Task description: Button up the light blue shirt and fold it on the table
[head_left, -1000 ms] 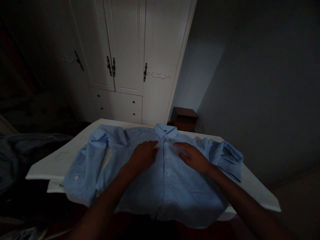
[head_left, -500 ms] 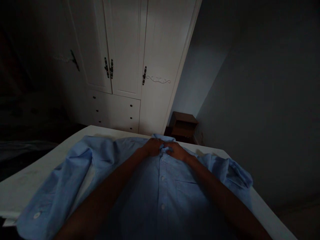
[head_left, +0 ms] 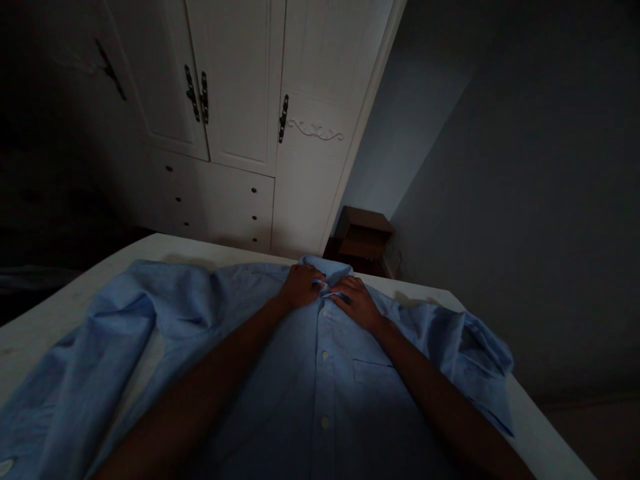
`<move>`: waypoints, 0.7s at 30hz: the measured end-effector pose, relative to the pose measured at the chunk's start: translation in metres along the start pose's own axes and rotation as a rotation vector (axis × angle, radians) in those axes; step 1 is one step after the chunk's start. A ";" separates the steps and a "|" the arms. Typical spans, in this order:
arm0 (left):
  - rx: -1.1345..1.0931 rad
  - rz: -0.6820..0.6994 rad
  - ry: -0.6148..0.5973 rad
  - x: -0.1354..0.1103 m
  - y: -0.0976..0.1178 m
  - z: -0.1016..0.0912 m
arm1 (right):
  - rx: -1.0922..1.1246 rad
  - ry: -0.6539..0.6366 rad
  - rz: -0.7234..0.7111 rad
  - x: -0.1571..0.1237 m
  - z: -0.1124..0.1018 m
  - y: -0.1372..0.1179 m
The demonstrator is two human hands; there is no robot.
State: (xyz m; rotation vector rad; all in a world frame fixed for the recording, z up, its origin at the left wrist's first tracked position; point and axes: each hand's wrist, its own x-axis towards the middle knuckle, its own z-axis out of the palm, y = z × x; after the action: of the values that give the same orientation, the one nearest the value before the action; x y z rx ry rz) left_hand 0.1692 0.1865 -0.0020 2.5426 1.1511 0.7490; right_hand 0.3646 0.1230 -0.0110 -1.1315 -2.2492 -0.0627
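Note:
A light blue button-up shirt point(head_left: 280, 373) lies front side up, its collar at the far end and its sleeves out to both sides. Just below the collar point(head_left: 327, 265), my left hand point(head_left: 301, 287) pinches one front edge of the shirt. My right hand point(head_left: 356, 301) is closed on the other edge, close beside it. Fabric between the fingertips is lifted a little. Down the front placket run several white buttons point(head_left: 325, 355). A chest pocket point(head_left: 373, 371) sits below my right hand. The fingers hide whatever button is at the neck.
Under the shirt is a white table point(head_left: 165, 248). Behind it stands a white wardrobe point(head_left: 310, 200) with dark handles and drawers. A small brown cabinet point(head_left: 367, 220) stands on the floor beyond, near the grey wall point(head_left: 525, 200) on the right. The room is dim.
My hands have moved slightly apart at the collar, and the fabric between them shows more. The camera view has tilted down and closer.

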 end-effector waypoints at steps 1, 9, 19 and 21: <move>-0.028 0.008 0.014 -0.001 0.000 0.001 | -0.010 0.001 -0.002 0.000 0.000 -0.001; -0.127 0.047 0.066 -0.003 -0.001 0.001 | -0.095 0.010 -0.009 0.001 -0.005 -0.006; -0.080 0.200 0.050 -0.006 0.000 -0.001 | -0.134 -0.029 -0.071 0.000 0.000 -0.004; -0.009 0.220 0.040 -0.008 0.004 -0.003 | -0.128 -0.027 -0.084 -0.001 0.000 -0.004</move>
State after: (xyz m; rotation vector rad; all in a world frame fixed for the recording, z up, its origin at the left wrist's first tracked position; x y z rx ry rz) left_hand 0.1658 0.1780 -0.0001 2.6870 0.8852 0.8572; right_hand 0.3619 0.1201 -0.0108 -1.1093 -2.3446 -0.2300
